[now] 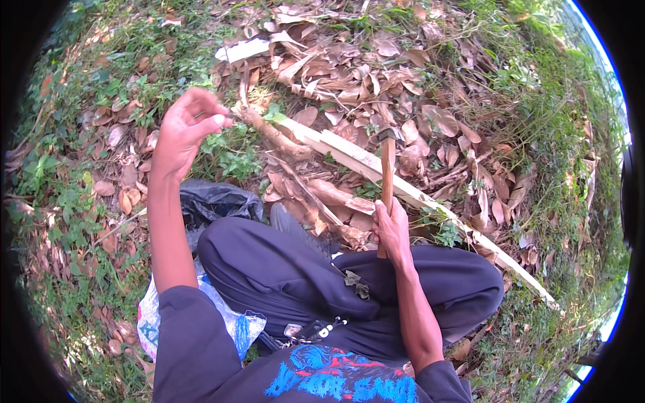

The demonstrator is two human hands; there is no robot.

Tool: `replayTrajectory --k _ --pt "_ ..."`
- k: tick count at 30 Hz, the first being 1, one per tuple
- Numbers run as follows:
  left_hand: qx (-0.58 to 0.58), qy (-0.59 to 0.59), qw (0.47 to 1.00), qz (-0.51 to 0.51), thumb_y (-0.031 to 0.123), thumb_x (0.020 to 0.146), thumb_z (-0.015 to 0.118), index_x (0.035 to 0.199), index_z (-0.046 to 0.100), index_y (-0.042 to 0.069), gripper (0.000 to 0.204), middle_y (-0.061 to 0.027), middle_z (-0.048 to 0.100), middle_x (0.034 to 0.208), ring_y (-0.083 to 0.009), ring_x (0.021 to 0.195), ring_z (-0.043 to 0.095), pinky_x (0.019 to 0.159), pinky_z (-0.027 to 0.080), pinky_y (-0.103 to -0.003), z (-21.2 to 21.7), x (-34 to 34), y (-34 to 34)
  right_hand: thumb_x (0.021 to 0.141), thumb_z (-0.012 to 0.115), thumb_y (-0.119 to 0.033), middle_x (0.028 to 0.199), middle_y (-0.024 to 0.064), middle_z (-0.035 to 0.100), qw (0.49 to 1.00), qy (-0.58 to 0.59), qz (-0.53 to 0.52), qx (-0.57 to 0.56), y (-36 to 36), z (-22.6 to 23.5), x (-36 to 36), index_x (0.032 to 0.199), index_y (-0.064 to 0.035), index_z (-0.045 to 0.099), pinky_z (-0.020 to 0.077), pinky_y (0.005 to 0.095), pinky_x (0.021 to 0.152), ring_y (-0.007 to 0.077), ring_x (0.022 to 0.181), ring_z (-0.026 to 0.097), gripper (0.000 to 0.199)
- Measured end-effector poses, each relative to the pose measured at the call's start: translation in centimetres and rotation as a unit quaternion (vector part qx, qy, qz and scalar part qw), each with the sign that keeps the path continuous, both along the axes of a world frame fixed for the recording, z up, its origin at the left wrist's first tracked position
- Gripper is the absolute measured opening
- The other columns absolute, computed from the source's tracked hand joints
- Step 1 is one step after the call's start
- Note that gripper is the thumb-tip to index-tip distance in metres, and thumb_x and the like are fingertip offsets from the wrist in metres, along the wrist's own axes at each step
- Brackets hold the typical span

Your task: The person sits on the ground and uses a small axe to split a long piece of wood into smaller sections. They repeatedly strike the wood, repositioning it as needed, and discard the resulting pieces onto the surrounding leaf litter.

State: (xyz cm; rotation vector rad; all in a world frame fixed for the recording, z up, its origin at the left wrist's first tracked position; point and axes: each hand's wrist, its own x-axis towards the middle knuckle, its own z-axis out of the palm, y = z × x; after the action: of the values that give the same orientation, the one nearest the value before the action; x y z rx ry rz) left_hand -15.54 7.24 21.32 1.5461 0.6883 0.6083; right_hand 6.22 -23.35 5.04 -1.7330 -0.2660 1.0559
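My right hand (393,232) is closed around the wooden handle of a hammer (388,164), held upright over my crossed legs with its dark metal head at the top. Out to the left, my left hand (185,134) is raised, its thumb and fingers curled together in a pinch; anything between the fingertips is too small to make out. Two long pale wooden strips (416,193) lie side by side, slanting from near my left fingertips to the lower right, behind the hammer. Their upper left end is beside a thick brown branch (275,136).
I sit cross-legged on ground covered with dry leaves (376,74) and green weeds. A black plastic bag (218,201) lies by my left knee, and a clear plastic bag with blue print (235,322) is beside my left thigh. Broken sticks (309,195) lie before my legs.
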Motion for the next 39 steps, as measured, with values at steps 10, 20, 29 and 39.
replayTrajectory --k 10,20,29,39 --pt "-0.046 0.34 0.839 -0.421 -0.007 0.092 0.048 0.136 0.046 -0.01 0.044 -0.0222 0.065 0.108 -0.0239 0.087 0.073 0.079 0.062 -0.03 -11.4 11.7 0.6 0.098 0.054 -0.013 0.067 -0.003 0.046 0.998 0.055 -0.003 0.002 0.0 8.5 6.3 0.106 -0.0073 0.047 0.0348 0.0188 0.039 0.0036 0.048 0.041 0.012" --pt "-0.008 0.082 0.977 -0.198 0.015 0.089 0.069 0.096 0.066 0.0 0.016 -0.0024 0.069 0.083 -0.0065 0.077 0.063 0.072 0.051 -0.024 -19.9 18.3 -1.3 0.1 0.054 -0.018 0.068 -0.0002 0.048 0.999 0.041 0.003 0.033 0.5 3.2 6.4 0.117 -0.007 0.046 0.0414 0.0221 0.042 0.0054 0.049 0.046 0.021" --pt "0.027 0.106 0.976 -0.189 0.014 0.093 0.065 0.099 0.067 -0.003 0.019 -0.0071 0.072 0.083 -0.0101 0.079 0.068 0.072 0.055 -0.027 -23.4 17.6 -3.2 0.104 0.05 -0.018 0.075 0.0 0.046 0.996 0.075 -0.035 0.04 0.9 2.1 5.9 0.118 -0.0068 0.042 0.042 0.0205 0.046 0.0051 0.053 0.045 0.019" --pt "0.065 0.103 0.976 -0.179 0.015 0.094 0.064 0.1 0.067 -0.002 0.018 -0.0059 0.071 0.079 -0.0088 0.073 0.063 0.069 0.051 -0.027 -23.7 17.5 -3.6 0.104 0.049 -0.018 0.074 0.0011 0.053 0.993 0.078 -0.049 0.073 0.8 2.2 6.4 0.106 -0.0058 0.043 0.0426 0.0218 0.044 0.0055 0.052 0.048 0.013"
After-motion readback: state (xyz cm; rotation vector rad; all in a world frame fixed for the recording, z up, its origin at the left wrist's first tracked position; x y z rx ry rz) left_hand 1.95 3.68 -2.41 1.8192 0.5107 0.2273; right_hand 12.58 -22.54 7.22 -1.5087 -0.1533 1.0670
